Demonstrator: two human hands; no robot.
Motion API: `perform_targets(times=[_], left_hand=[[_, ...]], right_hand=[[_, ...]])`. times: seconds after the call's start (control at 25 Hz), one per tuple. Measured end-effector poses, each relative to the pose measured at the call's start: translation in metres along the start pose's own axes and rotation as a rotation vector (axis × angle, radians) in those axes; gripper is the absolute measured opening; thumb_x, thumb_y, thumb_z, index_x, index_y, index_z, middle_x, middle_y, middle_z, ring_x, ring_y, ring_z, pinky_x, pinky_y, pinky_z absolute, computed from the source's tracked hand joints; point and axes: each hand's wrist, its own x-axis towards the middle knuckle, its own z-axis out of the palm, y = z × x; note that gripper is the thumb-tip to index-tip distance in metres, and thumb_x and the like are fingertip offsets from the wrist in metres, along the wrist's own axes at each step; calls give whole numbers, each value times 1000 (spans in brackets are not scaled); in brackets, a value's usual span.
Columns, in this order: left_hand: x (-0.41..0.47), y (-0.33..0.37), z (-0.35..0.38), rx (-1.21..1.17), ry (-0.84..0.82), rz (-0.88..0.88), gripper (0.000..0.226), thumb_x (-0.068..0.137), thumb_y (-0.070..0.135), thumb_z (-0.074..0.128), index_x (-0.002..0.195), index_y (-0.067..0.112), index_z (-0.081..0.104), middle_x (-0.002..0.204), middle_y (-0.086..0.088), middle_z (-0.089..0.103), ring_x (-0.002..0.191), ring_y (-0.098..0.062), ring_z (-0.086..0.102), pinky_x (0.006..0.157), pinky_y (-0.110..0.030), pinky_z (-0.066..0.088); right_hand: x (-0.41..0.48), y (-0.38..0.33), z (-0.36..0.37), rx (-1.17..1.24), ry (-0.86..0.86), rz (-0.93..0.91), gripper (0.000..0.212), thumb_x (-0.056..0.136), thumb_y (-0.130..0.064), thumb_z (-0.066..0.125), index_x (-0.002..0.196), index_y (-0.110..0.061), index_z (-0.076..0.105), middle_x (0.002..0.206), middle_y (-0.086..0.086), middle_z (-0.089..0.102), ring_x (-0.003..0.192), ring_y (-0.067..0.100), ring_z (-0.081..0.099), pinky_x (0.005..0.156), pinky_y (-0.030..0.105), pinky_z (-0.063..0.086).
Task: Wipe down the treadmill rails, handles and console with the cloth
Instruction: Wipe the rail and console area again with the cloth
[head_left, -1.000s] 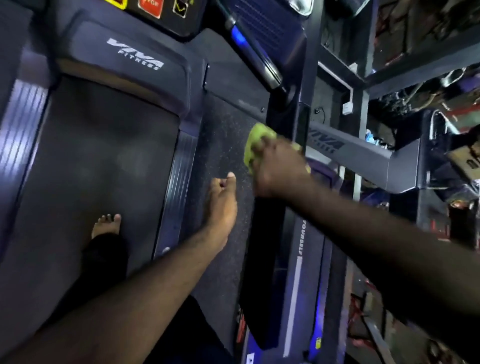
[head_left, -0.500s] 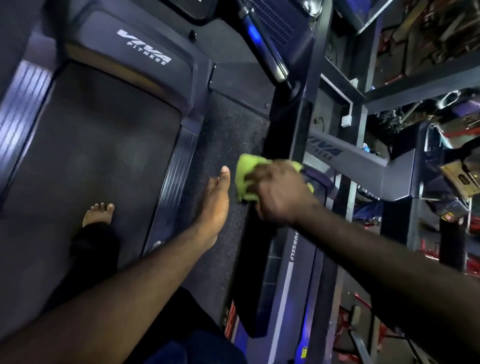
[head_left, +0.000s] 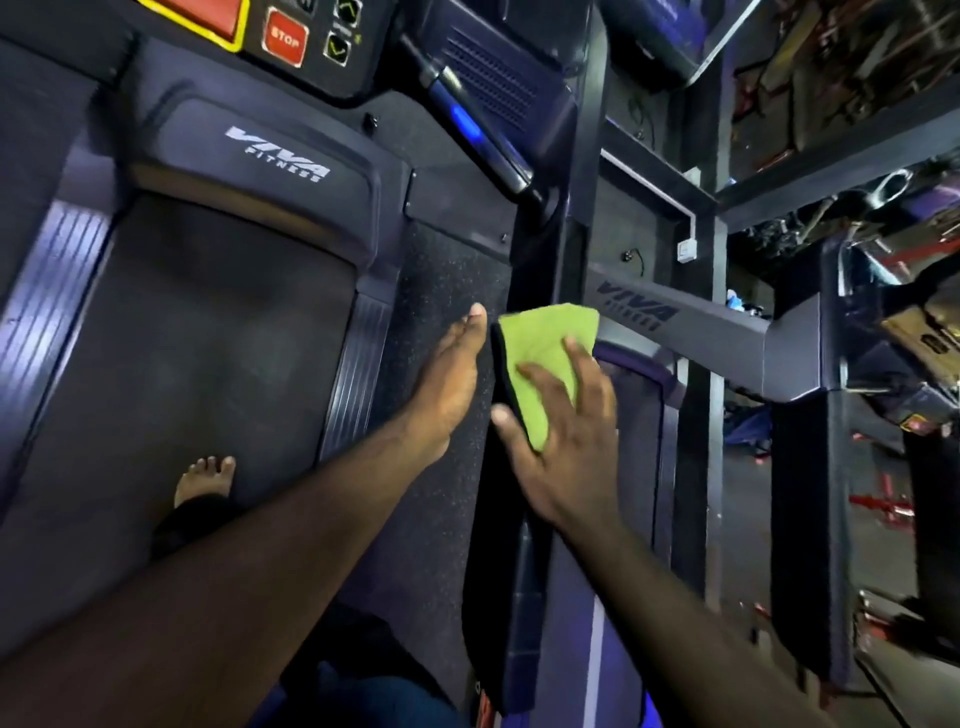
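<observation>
Asker: Where was the cloth?

Watcher: The folded lime-green microfibre cloth (head_left: 545, 353) lay on the far end of the long black padded side rail (head_left: 493, 519), on the right side of the treadmill.

Asker: And the right hand?

Watcher: The right hand (head_left: 566, 457) lay flat on the near part of the cloth with its fingers spread and straight, pressing it onto the rail. Nothing was curled round it. The thumb lay at the rail's left edge.

Asker: The left one?

Watcher: The left hand (head_left: 449, 384) held nothing. Its fingers were straight and together, pointing away, just left of the rail and above the speckled black side deck (head_left: 447, 270). I couldn't tell whether it touched the rail.

Asker: What else was in view?

Watcher: A bare foot (head_left: 205, 478) stood on the dark running belt (head_left: 208, 338), near and to the left. Beyond the belt sat the black motor cover marked VIVA FITNESS (head_left: 275, 156). At the far edge was the dark console (head_left: 358, 62) with its red STOP button (head_left: 284, 39). To the right, a grey arm of a neighbouring machine (head_left: 701, 332) carried the same brand name.
</observation>
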Motion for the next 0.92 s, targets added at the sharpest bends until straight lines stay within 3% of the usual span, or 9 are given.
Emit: perform_targets(times=[0.12,0.24,0.36,0.44,0.56,0.72,0.84,0.92], left_hand=[[15,2,23,37,-48,37,58,111,49,39,161,20,38,165,9,38,145,2,31,125,-27,22],[34,-13,34,115,-74,0,59,110,49,42,162,21,37,165,8,38,151,-6,33,120,-24,24],[36,-29,45,138,-74,-7,57,111,46,42,162,20,38,165,3,42,150,-8,38,125,-28,25],[33,-33,48,128,-33,-16,61,111,46,45,163,17,35,167,2,38,151,-9,35,122,-24,25],[37,-39,42,86,-33,-28,64,105,57,49,158,22,44,160,6,48,147,-9,42,120,-28,31],[36,-48,34,96,-64,-85,52,108,53,46,149,23,56,148,5,61,134,-12,57,119,-37,37],[15,-51,34,64,-30,-142,44,110,48,45,131,18,69,125,1,75,101,-9,69,97,-32,50],[7,-53,24,23,-8,-210,44,110,48,44,121,16,72,110,0,78,95,-16,71,85,-32,52]], right_hand=[[98,10,9,-7,72,193,53,109,-60,32,155,-40,47,177,3,12,160,25,23,127,46,25],[161,33,16,14,120,264,51,110,-49,39,160,-44,39,178,5,8,155,31,32,123,47,34],[90,23,17,122,123,302,54,109,-44,47,162,-44,35,177,6,9,158,26,28,122,45,36],[38,15,16,147,123,326,55,108,-42,50,161,-44,36,176,7,12,154,30,35,118,45,43],[74,25,19,5,101,269,56,106,-44,47,161,-43,36,175,9,14,141,37,47,110,45,46],[155,42,23,-66,79,282,57,106,-45,48,161,-47,34,176,5,10,137,38,49,110,44,43],[84,27,15,-58,70,205,56,105,-43,50,160,-45,38,177,2,8,143,34,42,113,42,38],[30,23,8,-245,-38,-29,53,100,-42,48,153,-41,50,177,-1,14,140,39,40,112,48,38]])
